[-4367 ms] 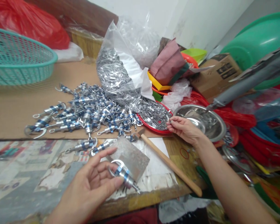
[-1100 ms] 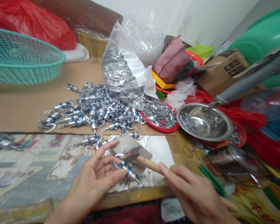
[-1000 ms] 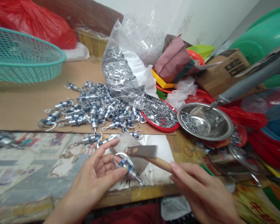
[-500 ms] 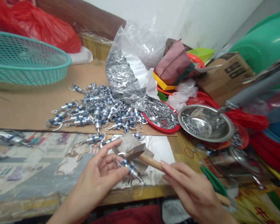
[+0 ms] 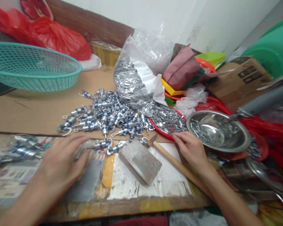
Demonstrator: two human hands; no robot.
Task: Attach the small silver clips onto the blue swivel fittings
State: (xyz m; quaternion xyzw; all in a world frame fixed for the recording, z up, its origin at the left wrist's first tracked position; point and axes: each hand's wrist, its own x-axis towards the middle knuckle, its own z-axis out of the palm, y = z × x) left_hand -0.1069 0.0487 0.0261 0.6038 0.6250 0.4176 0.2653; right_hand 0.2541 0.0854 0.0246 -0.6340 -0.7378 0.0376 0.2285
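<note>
Over the left part of the surface (image 5: 96, 209), a blurred left hand (image 5: 58, 160), fingers (image 5: 77, 140) curved and parted from the thumb, with no visible hold on anything, tips near a single silver-and-blue fitting (image 5: 102, 144). At the rim of a red tray (image 5: 160, 131) of small metal strips (image 5: 167, 117), a right hand (image 5: 191, 150), fingertips drawn close together; impossible to tell if pinching a strip. Lying diagonally, partly hidden by the right forearm, a wooden-handled hammer (image 5: 176, 164), head just beside a metal block (image 5: 141, 160). Under the block, a white sheet (image 5: 172, 182). Farther back, on brown cardboard (image 5: 37, 106), a big heap of similar fittings (image 5: 106, 114), beside a clear bag (image 5: 129, 81) of metal strips. Right of the tray, a steel bowl (image 5: 213, 133) with slim metal pieces inside.
</note>
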